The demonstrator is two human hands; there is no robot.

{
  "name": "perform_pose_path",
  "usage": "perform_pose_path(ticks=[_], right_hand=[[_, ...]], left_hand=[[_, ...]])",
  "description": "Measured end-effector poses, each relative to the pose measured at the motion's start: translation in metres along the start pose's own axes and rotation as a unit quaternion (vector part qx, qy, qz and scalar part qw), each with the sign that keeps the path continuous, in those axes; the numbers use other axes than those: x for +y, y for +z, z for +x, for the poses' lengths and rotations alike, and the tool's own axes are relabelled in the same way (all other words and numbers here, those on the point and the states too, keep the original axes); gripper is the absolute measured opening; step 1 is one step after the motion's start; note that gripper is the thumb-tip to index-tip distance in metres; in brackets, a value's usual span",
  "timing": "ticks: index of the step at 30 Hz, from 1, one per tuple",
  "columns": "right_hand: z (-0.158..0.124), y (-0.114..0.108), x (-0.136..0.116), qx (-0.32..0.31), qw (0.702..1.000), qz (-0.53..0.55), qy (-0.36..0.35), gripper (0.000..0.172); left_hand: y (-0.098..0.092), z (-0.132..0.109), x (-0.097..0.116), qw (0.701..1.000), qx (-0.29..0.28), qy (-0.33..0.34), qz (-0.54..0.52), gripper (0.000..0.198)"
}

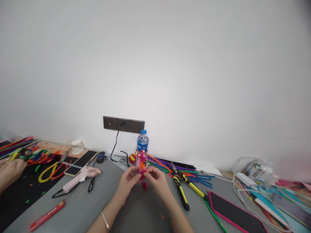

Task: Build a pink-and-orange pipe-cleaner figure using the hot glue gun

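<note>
Between my hands, a small pink and orange pipe-cleaner figure (pixel 142 164) stands upright in front of a water bottle with a blue cap (pixel 143 138). My left hand (pixel 130 178) pinches its lower left side with thumb and fingers. From the right, my right hand (pixel 155 178) grips the lower part in the same way. The fingertips nearly meet and cover part of the figure's base. A small red fuzzy piece (pixel 144 186) lies just below the figure on the grey table. Behind my left hand sits a red and yellow fuzzy piece (pixel 132 157).
Yellow-black pliers (pixel 181 189), pipe cleaners (pixel 199 178) and a pink-edged phone (pixel 234 212) lie right. Left are a pink glue gun (pixel 79 180), another phone (pixel 82 162), scissors (pixel 50 171) and a red box (pixel 47 216). At far left is another person's hand (pixel 13 170).
</note>
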State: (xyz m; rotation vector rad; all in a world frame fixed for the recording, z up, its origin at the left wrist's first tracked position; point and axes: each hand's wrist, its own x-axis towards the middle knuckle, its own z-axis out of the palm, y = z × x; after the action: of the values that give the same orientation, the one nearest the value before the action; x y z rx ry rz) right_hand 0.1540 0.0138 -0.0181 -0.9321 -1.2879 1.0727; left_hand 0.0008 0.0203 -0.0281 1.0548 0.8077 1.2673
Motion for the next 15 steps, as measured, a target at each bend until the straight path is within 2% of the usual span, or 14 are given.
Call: perform_pose_path(ticks=[4,7,11,15], right_hand=[[-0.001,-0.008,-0.009,-0.017,1.000,0.006,0.011,0.037],[-0.001,-0.025,-0.019,-0.042,0.999,0.002,0.031,0.036],[-0.001,-0.052,-0.020,-0.029,0.986,-0.135,0.096,0.035],[-0.004,-0.065,-0.010,0.004,0.965,-0.225,0.133,0.023]], left_hand=[[-0.002,0.002,-0.002,1.000,0.022,-0.001,0.012,0.042],[-0.003,0.004,-0.002,0.999,0.040,-0.020,-0.009,0.045],[-0.003,0.005,-0.002,0.996,0.045,-0.042,-0.058,0.045],[-0.001,0.004,0.001,0.992,0.039,-0.064,-0.098,0.044]])
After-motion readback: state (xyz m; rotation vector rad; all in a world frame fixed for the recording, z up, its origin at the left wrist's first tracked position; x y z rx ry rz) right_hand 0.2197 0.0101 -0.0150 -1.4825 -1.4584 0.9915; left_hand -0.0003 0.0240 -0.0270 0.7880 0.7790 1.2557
